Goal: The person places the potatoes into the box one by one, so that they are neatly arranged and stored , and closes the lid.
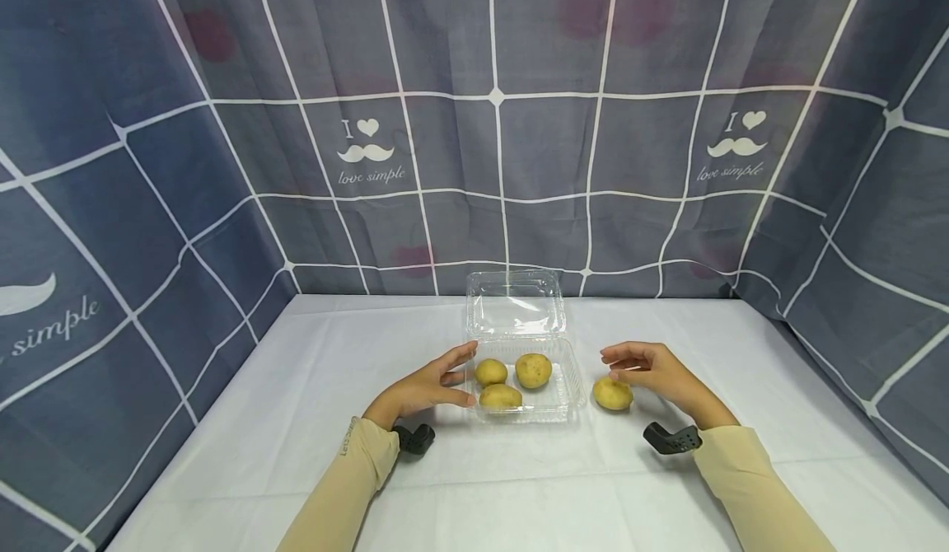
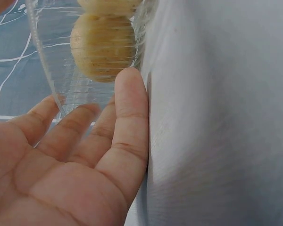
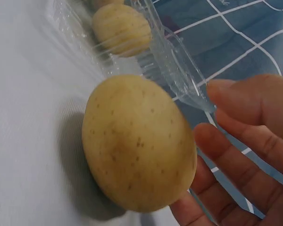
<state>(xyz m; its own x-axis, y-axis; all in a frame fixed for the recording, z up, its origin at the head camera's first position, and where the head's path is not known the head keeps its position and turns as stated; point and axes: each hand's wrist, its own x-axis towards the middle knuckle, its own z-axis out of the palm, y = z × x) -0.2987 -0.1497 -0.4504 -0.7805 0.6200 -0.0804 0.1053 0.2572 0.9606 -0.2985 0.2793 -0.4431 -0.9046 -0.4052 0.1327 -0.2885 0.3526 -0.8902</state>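
A clear plastic clamshell box (image 1: 544,412) lies with its lid (image 1: 515,309) raised at the back and three potatoes inside. My left hand (image 1: 426,385) is at the box's left side, fingers loosely extended; in the left wrist view its fingertips (image 2: 131,80) are right at the ribbed wall. To the right of the box, a loose potato (image 3: 139,143) sits on the white cloth, speckled brown. Over its far right side reaches my right hand (image 1: 652,373), with relaxed fingers partly behind the potato and not wrapped round it.
A white cloth (image 1: 474,486) covers the table. Dark grey-blue curtains (image 1: 549,148) with white grid lines hang close behind the table and at both sides. Black wrist cameras (image 1: 670,438) sit below both hands.
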